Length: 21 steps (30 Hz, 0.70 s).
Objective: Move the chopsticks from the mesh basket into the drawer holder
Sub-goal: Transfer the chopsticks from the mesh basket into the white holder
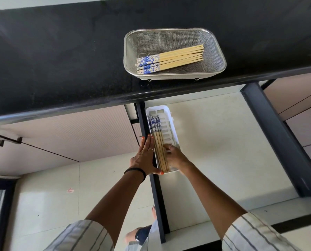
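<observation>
Head view first, biggest things down. I see the black worktop (60,60) across the top, glossy and hard, and below it the open drawer (214,142) with its pale bare floor and dark side rails. Beyond the drawer's left rail lie light floor tiles and pale cabinet fronts.

On the worktop near its front edge stands the mesh basket (212,51), with a loose bundle of chopsticks (171,59) lying flat in it, blue patterned ends to the left. Against the drawer's left rail sits the white drawer holder (171,131), slotted, with a second batch of chopsticks (158,142) along its left side, patterned ends pointing away from me.

My left hand (143,158) lies flat, fingers straight, against the holder's left wall and the rail, thumb at the near corner; its grip is around nothing. My right hand (174,156) rests inside the holder, fingers curled loosely beside the chopsticks and touching them; I cannot tell whether it pinches any.

I judge the sticks light, stiff and smooth, prone to roll and fan apart. Taking the basket bundle around the middle, several together, should keep it level. About half seems moved. The holder looks light and may slide on the drawer floor, so bracing it makes sense.
</observation>
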Each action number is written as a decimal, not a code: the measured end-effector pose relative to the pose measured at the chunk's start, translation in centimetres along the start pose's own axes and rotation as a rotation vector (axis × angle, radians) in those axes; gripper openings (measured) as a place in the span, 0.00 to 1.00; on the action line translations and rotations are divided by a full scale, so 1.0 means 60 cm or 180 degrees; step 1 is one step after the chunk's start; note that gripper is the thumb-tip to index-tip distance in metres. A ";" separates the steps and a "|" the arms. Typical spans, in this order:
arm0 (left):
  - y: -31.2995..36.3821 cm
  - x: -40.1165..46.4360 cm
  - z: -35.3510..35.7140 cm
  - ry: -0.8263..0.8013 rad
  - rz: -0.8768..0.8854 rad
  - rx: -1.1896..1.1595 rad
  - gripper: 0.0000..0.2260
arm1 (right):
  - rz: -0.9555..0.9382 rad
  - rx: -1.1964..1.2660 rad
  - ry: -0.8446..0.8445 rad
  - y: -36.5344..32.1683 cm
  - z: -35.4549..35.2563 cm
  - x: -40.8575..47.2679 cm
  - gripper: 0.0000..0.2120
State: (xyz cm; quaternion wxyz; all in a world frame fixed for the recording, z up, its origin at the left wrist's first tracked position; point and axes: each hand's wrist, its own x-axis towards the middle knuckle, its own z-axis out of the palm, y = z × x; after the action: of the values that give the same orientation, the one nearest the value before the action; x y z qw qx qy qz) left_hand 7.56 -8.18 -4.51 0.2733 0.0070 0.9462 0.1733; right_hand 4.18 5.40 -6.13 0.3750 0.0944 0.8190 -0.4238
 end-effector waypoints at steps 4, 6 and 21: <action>0.000 -0.004 -0.002 0.0013 0.0010 0.0029 0.61 | -0.0041 0.0227 -0.0068 0.001 -0.003 -0.004 0.24; 0.000 -0.007 -0.004 0.0028 0.0014 0.0070 0.60 | -0.0075 0.0210 -0.0097 -0.001 -0.001 -0.005 0.24; -0.006 -0.006 -0.006 0.0000 0.0041 0.0294 0.59 | 0.0026 -0.0148 0.0069 -0.038 -0.005 0.018 0.27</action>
State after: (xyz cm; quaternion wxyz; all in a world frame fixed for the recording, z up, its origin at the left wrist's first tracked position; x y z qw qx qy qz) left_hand 7.68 -8.69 -4.17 0.2716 0.0257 0.9531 0.1312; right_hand 2.19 4.03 -5.38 0.3700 0.0936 0.8323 -0.4021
